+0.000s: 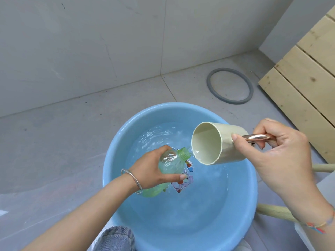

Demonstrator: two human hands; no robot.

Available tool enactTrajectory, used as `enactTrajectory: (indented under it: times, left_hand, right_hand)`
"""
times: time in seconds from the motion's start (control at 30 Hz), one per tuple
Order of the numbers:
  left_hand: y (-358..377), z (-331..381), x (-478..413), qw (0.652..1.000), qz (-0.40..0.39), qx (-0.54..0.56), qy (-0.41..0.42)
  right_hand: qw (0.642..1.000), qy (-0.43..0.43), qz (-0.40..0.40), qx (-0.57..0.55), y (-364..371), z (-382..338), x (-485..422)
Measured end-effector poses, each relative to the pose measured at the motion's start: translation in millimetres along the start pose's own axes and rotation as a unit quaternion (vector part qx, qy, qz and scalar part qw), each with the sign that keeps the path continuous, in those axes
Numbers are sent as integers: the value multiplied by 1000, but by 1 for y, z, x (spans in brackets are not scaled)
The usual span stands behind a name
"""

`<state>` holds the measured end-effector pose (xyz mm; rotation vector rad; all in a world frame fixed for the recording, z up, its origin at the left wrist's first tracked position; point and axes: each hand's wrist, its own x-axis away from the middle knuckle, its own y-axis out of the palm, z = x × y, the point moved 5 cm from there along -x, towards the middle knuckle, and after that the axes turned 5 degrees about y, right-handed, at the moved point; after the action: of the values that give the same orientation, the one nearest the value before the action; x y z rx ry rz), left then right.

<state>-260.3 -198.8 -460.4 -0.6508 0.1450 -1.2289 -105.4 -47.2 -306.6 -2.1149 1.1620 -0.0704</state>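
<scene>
Bottle point(168, 165), clear green plastic and uncapped, is held tilted above the water at the left of a blue basin point(117, 142), neck pointing far-right. The left hand point(154, 171) grips its body, fingers and thumb curled round it; a metal bangle point(133, 178) sits at that wrist. The bottle mouth lies just beside the lower rim of a cream cup point(230, 151), which is tipped on its side with its opening facing left. A little water lies at the cup's lip; it appears to run into the bottle, though this is not clear. The right hand point(282, 154) holds the cup by its shiny handle point(257, 137), fingers curled round it, thumb on the cup wall. Far right on the floor are a grey ring point(233, 102) and wooden slats point(304, 87).
</scene>
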Motion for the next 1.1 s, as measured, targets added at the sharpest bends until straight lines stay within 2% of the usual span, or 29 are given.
enactTrajectory:
  times: [0.27, 1.1]
  left_hand:
    - [2, 1, 1, 1000, -2, 1, -5]
    - [5, -1, 1, 1000, -4, 16, -14]
  right_hand:
    - [1000, -12, -5, 7, 3, -1, 0]
    - [990, -127, 4, 53, 7, -14, 1]
